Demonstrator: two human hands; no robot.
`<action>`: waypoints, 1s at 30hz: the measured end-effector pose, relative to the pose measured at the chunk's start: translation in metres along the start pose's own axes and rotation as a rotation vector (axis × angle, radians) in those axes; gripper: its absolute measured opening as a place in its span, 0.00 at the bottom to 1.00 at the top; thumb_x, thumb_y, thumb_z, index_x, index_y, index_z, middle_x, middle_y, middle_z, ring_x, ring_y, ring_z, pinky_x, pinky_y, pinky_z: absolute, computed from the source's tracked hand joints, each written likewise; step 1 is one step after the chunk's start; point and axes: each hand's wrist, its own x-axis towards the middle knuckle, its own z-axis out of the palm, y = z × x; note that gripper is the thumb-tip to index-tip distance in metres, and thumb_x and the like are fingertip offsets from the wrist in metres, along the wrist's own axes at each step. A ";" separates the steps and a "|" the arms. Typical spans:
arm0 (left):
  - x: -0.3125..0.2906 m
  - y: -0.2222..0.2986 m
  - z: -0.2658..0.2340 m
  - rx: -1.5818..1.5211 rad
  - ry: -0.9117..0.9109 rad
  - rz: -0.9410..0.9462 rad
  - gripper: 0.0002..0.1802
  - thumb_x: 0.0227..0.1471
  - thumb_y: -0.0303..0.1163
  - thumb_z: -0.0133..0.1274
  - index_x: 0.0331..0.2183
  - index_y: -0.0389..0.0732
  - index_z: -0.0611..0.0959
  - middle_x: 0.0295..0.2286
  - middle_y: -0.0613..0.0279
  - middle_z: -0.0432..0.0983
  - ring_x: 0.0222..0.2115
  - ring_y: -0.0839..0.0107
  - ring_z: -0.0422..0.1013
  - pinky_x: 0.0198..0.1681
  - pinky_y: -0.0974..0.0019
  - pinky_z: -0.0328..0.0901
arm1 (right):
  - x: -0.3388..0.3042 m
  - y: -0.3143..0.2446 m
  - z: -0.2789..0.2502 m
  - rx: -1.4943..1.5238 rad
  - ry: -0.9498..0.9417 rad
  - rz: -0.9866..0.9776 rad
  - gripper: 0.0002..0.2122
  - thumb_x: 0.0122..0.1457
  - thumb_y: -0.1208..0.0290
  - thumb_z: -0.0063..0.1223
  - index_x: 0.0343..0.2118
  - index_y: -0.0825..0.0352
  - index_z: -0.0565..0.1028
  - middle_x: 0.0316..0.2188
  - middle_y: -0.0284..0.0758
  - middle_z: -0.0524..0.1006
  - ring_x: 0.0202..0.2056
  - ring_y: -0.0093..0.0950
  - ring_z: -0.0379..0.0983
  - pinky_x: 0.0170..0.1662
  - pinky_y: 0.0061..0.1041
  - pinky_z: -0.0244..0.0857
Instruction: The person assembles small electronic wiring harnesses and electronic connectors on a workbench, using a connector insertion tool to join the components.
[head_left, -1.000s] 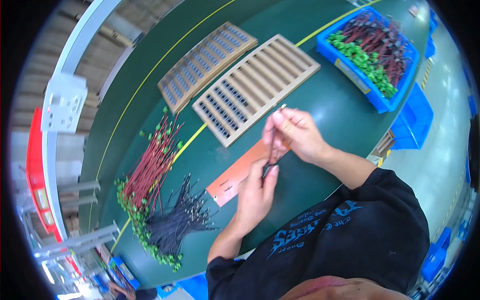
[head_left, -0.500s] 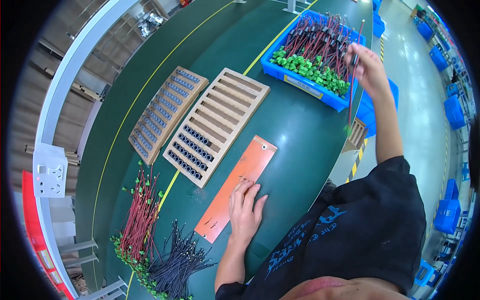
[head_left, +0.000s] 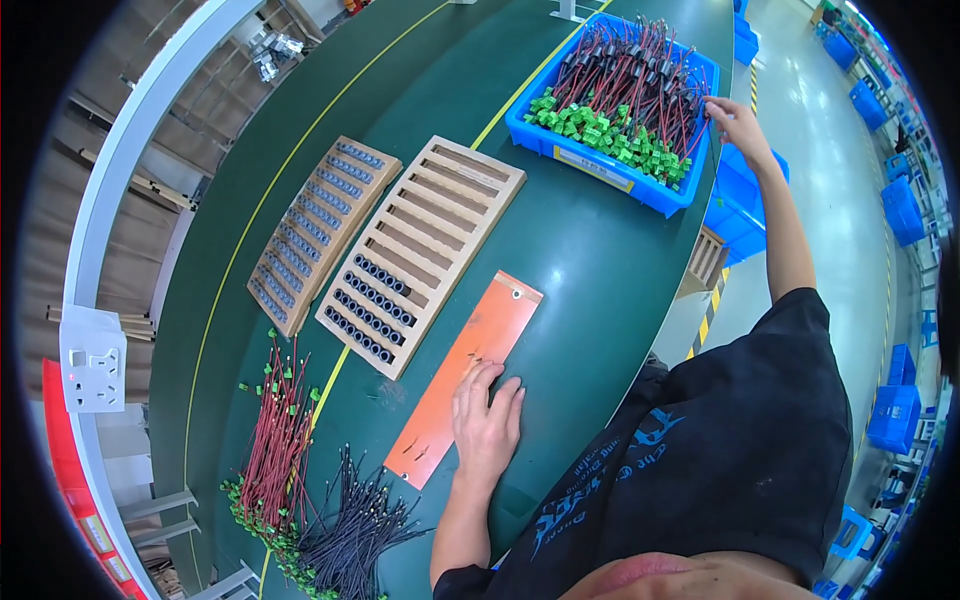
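Right hand (head_left: 737, 124) (outstretched) at bin (head_left: 648, 194)

Factory workshop: long green workbench (head_left: 590, 270), blue bin (head_left: 650, 198) of wires (head_left: 635, 75), striped floor tape (head_left: 711, 311).

Bench (head_left: 590, 290): smooth green, soft sheen. Blue bin (head_left: 660, 200): glossy plastic, smooth walls. Green connectors (head_left: 577, 122): plastic, semi-gloss. Slotted tray (head_left: 458, 262): pale wood, matt. Orange strip (head_left: 490, 330): smooth, slight gloss, dark-marked. Shirt (head_left: 750, 430): matt black cloth. Floor (head_left: 810, 220): smooth, glossy. Socket panel (head_left: 95, 345): smooth white plastic
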 end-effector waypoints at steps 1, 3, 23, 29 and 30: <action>-0.001 0.000 0.000 0.003 -0.003 -0.006 0.11 0.47 0.27 0.66 0.36 0.39 0.85 0.45 0.55 0.76 0.51 0.55 0.72 0.54 0.53 0.66 | -0.012 -0.009 0.009 -0.149 -0.049 0.004 0.26 0.67 0.54 0.53 0.60 0.68 0.73 0.29 0.33 0.80 0.28 0.20 0.77 0.25 0.23 0.69; -0.001 -0.001 0.000 0.002 -0.005 -0.009 0.10 0.48 0.27 0.66 0.35 0.39 0.85 0.45 0.55 0.76 0.51 0.55 0.72 0.54 0.53 0.66 | -0.024 -0.023 0.017 -0.302 -0.092 0.014 0.25 0.67 0.53 0.53 0.60 0.65 0.73 0.28 0.36 0.80 0.28 0.22 0.79 0.26 0.25 0.70; 0.002 -0.001 0.003 0.019 -0.022 0.011 0.11 0.48 0.28 0.66 0.36 0.40 0.85 0.45 0.55 0.75 0.51 0.55 0.71 0.55 0.53 0.65 | -0.019 -0.061 -0.003 -0.379 -0.344 0.296 0.15 0.68 0.59 0.49 0.49 0.64 0.69 0.23 0.36 0.79 0.18 0.23 0.72 0.17 0.23 0.62; -0.001 -0.006 0.001 -0.008 0.001 -0.031 0.11 0.48 0.28 0.65 0.37 0.40 0.85 0.46 0.55 0.75 0.53 0.54 0.70 0.55 0.52 0.65 | -0.068 -0.059 -0.001 -0.349 -0.386 -0.113 0.15 0.69 0.57 0.50 0.33 0.66 0.75 0.24 0.31 0.76 0.24 0.21 0.70 0.27 0.23 0.64; 0.004 -0.007 0.000 -0.051 0.001 0.013 0.11 0.48 0.28 0.65 0.37 0.40 0.85 0.46 0.55 0.74 0.53 0.54 0.70 0.55 0.52 0.65 | -0.071 -0.056 -0.001 -0.414 -0.304 -0.289 0.16 0.69 0.58 0.50 0.31 0.68 0.76 0.23 0.30 0.75 0.25 0.21 0.69 0.29 0.24 0.63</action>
